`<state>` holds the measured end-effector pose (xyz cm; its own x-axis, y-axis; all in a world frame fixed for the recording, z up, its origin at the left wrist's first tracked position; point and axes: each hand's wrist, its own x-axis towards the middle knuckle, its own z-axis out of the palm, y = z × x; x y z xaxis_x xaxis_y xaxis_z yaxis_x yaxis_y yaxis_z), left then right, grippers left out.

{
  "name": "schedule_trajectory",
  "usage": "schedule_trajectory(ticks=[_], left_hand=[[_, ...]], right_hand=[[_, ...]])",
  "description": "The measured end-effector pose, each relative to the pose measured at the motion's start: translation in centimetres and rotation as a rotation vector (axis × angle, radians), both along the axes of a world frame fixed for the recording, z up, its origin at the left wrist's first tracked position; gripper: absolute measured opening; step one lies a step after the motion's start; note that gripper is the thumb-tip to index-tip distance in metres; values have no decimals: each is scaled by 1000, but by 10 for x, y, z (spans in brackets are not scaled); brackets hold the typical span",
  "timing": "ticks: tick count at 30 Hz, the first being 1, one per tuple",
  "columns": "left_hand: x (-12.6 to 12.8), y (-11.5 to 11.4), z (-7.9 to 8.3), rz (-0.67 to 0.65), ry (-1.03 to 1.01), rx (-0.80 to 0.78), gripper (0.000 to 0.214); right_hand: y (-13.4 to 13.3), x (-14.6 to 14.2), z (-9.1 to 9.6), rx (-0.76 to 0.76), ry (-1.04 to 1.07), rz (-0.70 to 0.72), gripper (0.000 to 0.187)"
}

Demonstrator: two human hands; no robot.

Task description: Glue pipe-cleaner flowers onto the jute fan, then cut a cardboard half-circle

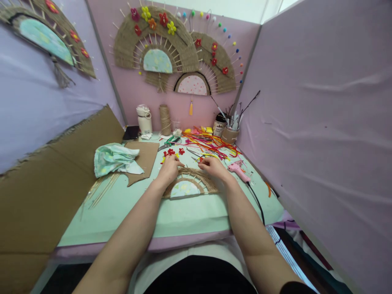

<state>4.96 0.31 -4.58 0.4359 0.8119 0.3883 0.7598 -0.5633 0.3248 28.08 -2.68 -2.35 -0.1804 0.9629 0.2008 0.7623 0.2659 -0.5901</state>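
A half-round fan [200,176] wrapped in brown twine, with a pale green patterned fabric centre [184,189], lies flat on the table in front of me. My left hand [169,168] is over its upper left part, fingertips pinched together at the outer edge; what they grip, if anything, is too small to tell. At the upper right edge, my right hand [213,166] pinches a small red flower [201,160]. More red flowers [170,152] lie just beyond my left hand, with yellow bits partly hidden behind it. Scissors [195,153] rest beyond the fan.
At the right lies a pink glue gun [239,171] with a black cord. Coloured pipe cleaners [211,143] are heaped at the back. Crumpled fabric [114,159], cardboard [147,157] and thin sticks [105,190] are on the left. A twine spool [165,120] and white bottle [144,119] stand behind.
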Motion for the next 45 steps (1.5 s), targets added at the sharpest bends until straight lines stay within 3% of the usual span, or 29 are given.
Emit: schedule_trajectory(ticks=[7, 22, 33, 39, 45], left_hand=[[2, 0, 0, -21, -18, -2, 39], [4, -7, 2, -38, -16, -66, 42], [5, -7, 5, -35, -24, -25, 39], [9, -11, 16, -4, -57, 51, 31], [9, -12, 15, -30, -53, 51, 26]], right_hand=[[-2, 0, 1, -102, -11, 126, 19], [0, -2, -1, -148, -78, 123, 13], [-1, -1, -1, -111, -62, 128, 16], [2, 3, 1, 30, 49, -38, 22], [3, 32, 29, 158, 64, -290, 18]])
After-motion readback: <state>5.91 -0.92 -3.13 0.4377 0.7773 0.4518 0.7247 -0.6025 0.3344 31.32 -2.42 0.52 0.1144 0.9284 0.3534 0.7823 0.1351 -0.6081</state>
